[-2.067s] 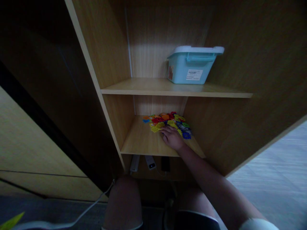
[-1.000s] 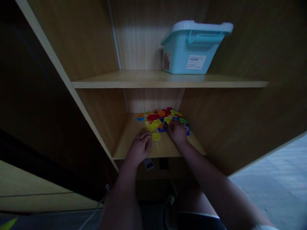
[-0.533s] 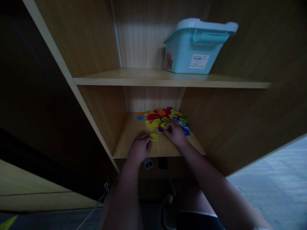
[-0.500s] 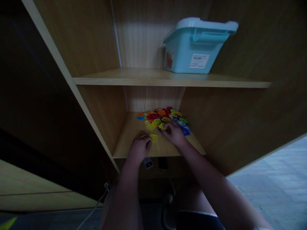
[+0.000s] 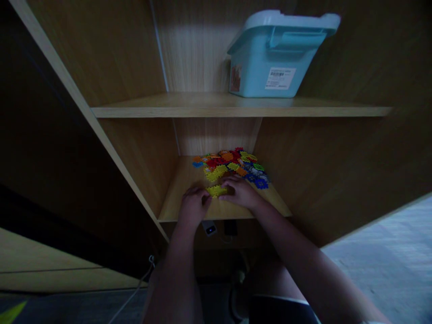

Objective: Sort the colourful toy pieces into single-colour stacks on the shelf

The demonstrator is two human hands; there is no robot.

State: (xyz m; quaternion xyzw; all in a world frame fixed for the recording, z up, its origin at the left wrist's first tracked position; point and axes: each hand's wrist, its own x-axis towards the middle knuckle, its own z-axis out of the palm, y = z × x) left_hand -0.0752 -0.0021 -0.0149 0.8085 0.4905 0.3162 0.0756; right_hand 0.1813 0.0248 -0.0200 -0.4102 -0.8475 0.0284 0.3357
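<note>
Over the lower shelf, my left hand (image 5: 195, 204) pinches the left side of a yellow notched plastic piece (image 5: 213, 191). My right hand (image 5: 239, 191) grips another yellow notched piece (image 5: 222, 190) from the right, thumb below and fingers above. The two pieces meet edge to edge between my hands; whether they are locked together I cannot tell. Just behind lies a loose pile of notched pieces (image 5: 225, 163) in red, yellow, orange, blue and green. Fingertips partly cover the held pieces.
A light blue lidded bin (image 5: 266, 58) stands on the upper shelf (image 5: 202, 110). Wooden side panels flank the lower shelf (image 5: 175, 204). Beneath it sit a small grey device (image 5: 209, 228) and a dark block (image 5: 231, 227). A white cord (image 5: 133, 294) hangs at lower left.
My right hand has come forward and left from the pile with a yellow piece, bringing it against the one in my left hand. An orange piece now shows where it was.
</note>
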